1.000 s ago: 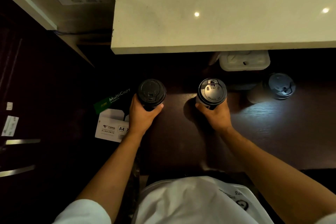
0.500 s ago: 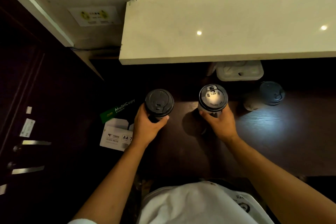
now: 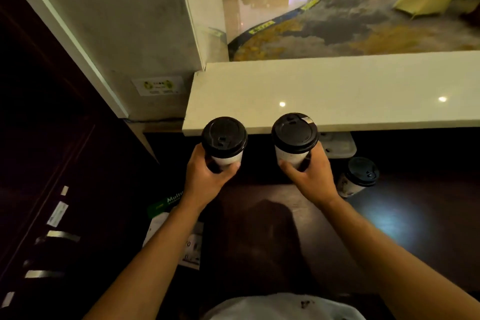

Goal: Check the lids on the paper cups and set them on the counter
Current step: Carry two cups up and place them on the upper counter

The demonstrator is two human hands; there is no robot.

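Observation:
I hold two white paper cups with black lids, both upright and lifted to the front edge of the pale raised counter (image 3: 337, 91). My left hand (image 3: 205, 179) grips the left cup (image 3: 224, 141) around its body. My right hand (image 3: 311, 179) grips the right cup (image 3: 294, 138), whose lid overlaps the counter's edge in the view. A third lidded cup (image 3: 359, 175) stands on the dark lower desk (image 3: 415, 228) to the right of my right hand.
A white plastic container (image 3: 340, 147) sits under the counter's overhang behind the right cup. A paper ream box (image 3: 171, 218) lies below my left forearm. A grey pillar (image 3: 124, 34) rises at the counter's left end, with dark cabinets at far left.
Both hands have lifted their cups from low over the dark desk up to the counter's front edge. My view has tilted up, showing the floor beyond the counter.

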